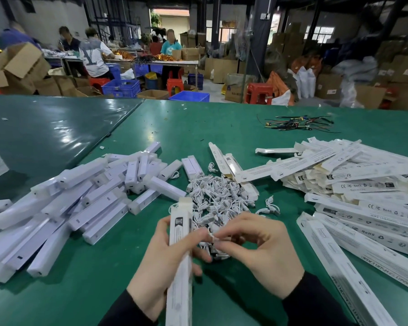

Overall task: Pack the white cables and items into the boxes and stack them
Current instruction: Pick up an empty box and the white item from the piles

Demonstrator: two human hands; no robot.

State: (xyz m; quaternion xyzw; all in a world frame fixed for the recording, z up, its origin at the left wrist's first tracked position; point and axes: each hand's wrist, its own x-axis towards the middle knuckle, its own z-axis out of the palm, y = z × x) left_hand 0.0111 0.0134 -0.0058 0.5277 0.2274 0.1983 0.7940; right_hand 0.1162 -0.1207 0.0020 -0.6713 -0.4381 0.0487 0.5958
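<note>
The left hand (160,257) grips a long white box (180,250) upright; right hand (257,250) fingers pinch a coiled white cable (213,236). Best feed it squarely into the open end.

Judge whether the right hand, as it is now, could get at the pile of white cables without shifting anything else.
Probably yes. The right hand already sits at the near edge of the pile of white cables, fingers pinching one, with nothing lying between them.
</note>
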